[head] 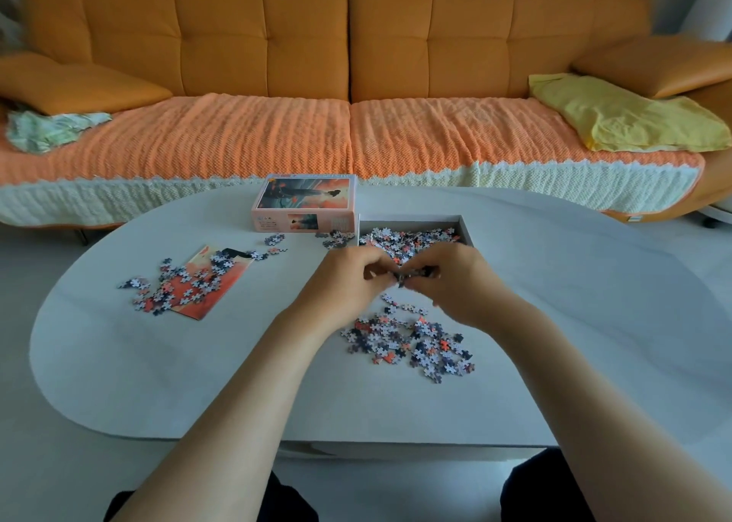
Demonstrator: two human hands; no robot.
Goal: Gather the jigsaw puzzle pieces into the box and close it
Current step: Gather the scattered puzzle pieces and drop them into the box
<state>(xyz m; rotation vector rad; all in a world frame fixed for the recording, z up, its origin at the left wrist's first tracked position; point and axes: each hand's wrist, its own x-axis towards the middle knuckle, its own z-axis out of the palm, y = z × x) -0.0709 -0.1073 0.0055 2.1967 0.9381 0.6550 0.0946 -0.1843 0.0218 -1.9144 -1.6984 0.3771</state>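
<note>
1. Left forearm (245, 394), bare, runs from 7 o'clock up toward 1 o'clock.
2. Right forearm (574, 383), bare, runs from 5 o'clock up toward 11 o'clock.
3. Left hand (348, 280) and right hand (447, 280) meet fingertip to fingertip, fingers curled, pinching small puzzle pieces (402, 280) between them.

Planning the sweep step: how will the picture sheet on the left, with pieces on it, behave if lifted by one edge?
Probably thin and light: the picture sheet lies flat on the table, so pinching an edge looks hard. It likely bends when lifted. The loose pieces on it would probably slide off.
</note>
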